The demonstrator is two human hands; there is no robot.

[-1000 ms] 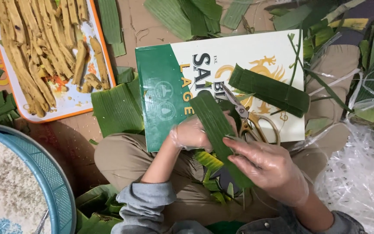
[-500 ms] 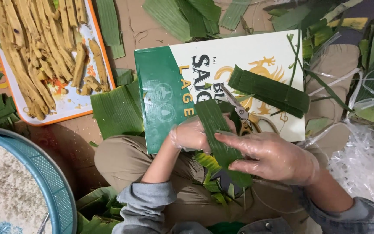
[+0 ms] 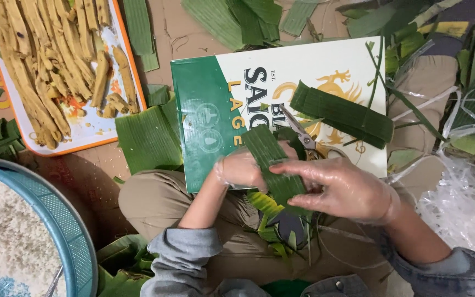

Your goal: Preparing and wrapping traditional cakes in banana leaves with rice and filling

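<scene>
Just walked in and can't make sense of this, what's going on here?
A person sitting on the floor folds a strip of green leaf with both gloved hands, left hand and right hand, over a green-and-white carton on the lap. Scissors and folded leaves lie on it.

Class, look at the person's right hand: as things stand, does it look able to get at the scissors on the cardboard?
Probably yes. The scissors lie uncovered on the cardboard just beyond the right hand, with nothing between them. But both that hand and the left hand are holding the folded leaf strip, which it must release first.
</scene>
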